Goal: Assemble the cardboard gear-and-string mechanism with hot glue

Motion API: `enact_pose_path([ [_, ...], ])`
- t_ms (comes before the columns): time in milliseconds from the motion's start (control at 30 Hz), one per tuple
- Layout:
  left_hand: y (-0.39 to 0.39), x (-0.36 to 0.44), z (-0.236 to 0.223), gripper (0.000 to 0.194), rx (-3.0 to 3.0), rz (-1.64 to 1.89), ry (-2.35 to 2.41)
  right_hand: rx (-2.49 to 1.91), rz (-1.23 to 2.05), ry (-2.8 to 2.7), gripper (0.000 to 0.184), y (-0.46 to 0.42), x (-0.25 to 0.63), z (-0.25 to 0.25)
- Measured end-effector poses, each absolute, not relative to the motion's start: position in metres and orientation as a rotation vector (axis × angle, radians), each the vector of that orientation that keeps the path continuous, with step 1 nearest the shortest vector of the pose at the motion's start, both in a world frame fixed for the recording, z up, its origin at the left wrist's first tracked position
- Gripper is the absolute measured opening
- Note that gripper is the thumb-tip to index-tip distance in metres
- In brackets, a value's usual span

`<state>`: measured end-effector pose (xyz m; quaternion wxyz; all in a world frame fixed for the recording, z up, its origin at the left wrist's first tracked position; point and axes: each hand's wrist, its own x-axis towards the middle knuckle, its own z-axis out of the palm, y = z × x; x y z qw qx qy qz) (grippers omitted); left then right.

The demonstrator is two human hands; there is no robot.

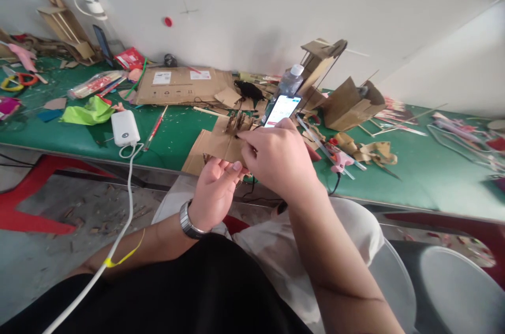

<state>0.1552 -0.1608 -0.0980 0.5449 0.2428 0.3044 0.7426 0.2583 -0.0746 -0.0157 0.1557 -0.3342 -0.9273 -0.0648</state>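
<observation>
A small cardboard piece [222, 143] with dark upright bits standing on its top is held out over the table's front edge. My left hand [216, 186], a metal-band watch at its wrist, grips this piece from below, thumb and fingers closed at its near edge. Over its right side reaches my right hand [278, 158], with thumb and index finger pinched together at the top surface. Whatever lies between those fingertips is too small to make out. Just behind the right hand a lit phone [283, 109] leans against a clear plastic bottle [291, 81].
On the green table [173, 137] a white power bank [125, 128] trails a cable toward me. A flat cardboard box [183, 87] lies behind. To the right are a pink glue gun [340, 159] and a cardboard container [353, 105]. Scissors [19, 80] lie far left.
</observation>
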Motion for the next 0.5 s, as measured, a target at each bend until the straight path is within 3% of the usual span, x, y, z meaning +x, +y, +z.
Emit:
enact_pose_path([
  [200, -0.161, 0.155, -0.099, 0.030, 0.561, 1.770, 0.711, -0.904, -0.265, -2.805, 0.028, -0.082, 0.258, -0.009],
  [500, -0.161, 0.153, -0.100, 0.028, 0.481, 1.786, 0.746, -0.932, -0.300, -2.910, 0.042, -0.089, 0.265, -0.003],
])
